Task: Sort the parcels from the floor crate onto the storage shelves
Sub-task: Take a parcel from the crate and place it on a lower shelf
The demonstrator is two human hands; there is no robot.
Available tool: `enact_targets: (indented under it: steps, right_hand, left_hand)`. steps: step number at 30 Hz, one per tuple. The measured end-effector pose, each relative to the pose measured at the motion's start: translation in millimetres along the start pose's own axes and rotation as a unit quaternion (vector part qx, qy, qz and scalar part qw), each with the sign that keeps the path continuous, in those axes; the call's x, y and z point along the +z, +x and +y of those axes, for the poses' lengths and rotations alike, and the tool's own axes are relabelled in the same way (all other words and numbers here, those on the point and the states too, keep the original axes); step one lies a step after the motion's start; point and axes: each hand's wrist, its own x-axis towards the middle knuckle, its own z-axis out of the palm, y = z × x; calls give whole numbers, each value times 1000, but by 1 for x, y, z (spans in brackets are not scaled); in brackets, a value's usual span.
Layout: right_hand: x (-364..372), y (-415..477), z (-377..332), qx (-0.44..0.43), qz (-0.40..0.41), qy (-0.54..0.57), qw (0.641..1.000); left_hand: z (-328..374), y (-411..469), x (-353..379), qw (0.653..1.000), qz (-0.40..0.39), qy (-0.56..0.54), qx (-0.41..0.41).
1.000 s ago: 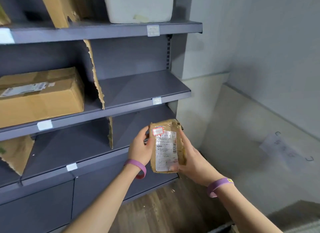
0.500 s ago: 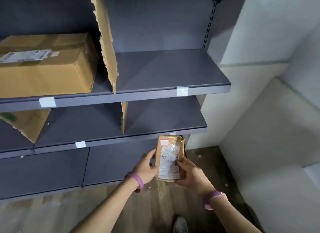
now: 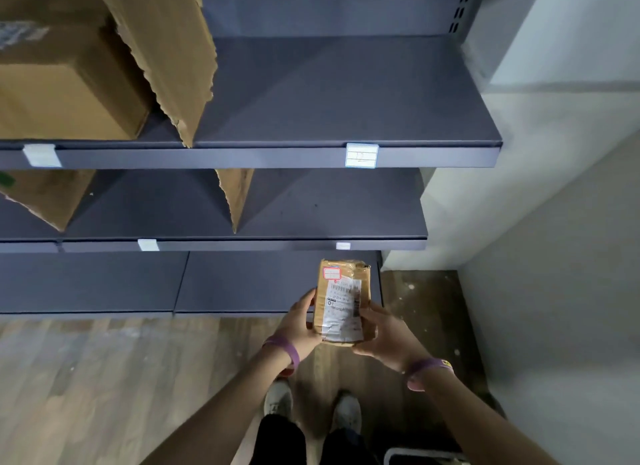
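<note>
A small brown parcel (image 3: 341, 302) with a white shipping label and a red-edged sticker stands upright between both hands, below the front edge of the lower shelf. My left hand (image 3: 298, 327) grips its left side. My right hand (image 3: 382, 336) grips its right side and bottom corner. Both wrists wear purple bands. The grey lower shelf (image 3: 332, 215) and the upper shelf (image 3: 346, 94) are bare on their right halves. The floor crate shows only as a pale rim (image 3: 424, 456) at the bottom edge.
A large cardboard box (image 3: 65, 83) sits on the upper shelf's left part. Torn cardboard dividers (image 3: 173, 49) (image 3: 235, 198) split the shelves. Another cardboard piece (image 3: 45, 194) lies at lower left. White walls (image 3: 554, 222) close the right side. My shoes (image 3: 311, 409) stand on the wooden floor.
The view has tilted downward and drawn nearer the shelves, so my feet and the floor now show. Both hands still hold the parcel, now lower against the shelving.
</note>
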Motion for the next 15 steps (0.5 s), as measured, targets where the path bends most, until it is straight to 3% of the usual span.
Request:
enact_targets:
  steps: [7, 15]
  right_hand:
    - [-2, 6, 0, -52, 45, -47, 997]
    - [-33, 66, -40, -114, 123, -120, 979]
  left_hand:
    - [3, 12, -1, 999, -1, -14, 39]
    - [35, 58, -55, 992, 62, -53, 94]
